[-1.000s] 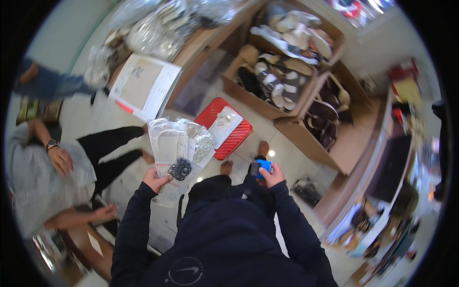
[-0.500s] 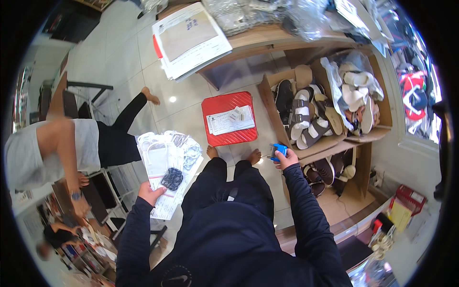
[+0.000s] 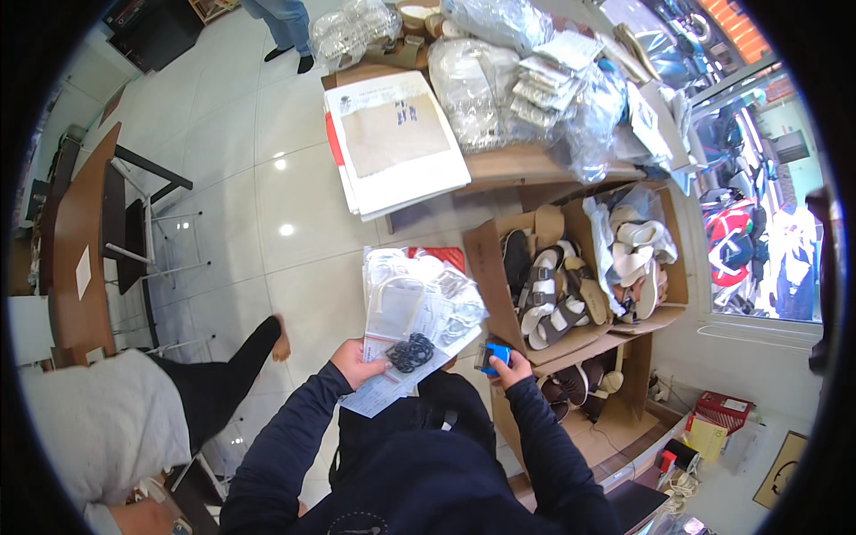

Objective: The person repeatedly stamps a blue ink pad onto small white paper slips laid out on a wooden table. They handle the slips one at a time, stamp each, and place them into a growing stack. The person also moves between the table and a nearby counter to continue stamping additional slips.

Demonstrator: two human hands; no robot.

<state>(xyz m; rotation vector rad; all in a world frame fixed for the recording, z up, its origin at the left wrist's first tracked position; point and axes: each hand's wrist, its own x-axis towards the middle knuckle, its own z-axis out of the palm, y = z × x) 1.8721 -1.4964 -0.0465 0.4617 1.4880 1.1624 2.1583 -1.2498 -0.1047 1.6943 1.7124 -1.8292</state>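
Note:
My left hand [image 3: 355, 364] grips a clear plastic bag [image 3: 419, 308] with pale sandals inside, together with a paper sheet [image 3: 379, 399] and a small black clump [image 3: 409, 352] lying on top. My right hand [image 3: 506, 366] is closed around a small blue object [image 3: 493, 355], just right of the bag. Both dark-sleeved arms rise from the lower edge. A red mat [image 3: 446, 256] on the floor is mostly hidden behind the bag.
Open cardboard boxes [image 3: 486, 259] full of sandals [image 3: 553, 294] stand right of my hands. A wooden table [image 3: 517, 165] beyond carries a flat white parcel [image 3: 397, 138] and bagged goods [image 3: 526, 80]. A person in grey [image 3: 116, 428] sits at lower left; another person's legs [image 3: 281, 22] show at top.
The view has swung, so table and boxes now sit higher and further right. My left hand has raised the bag toward the centre, covering the red mat. My right hand keeps the blue object.

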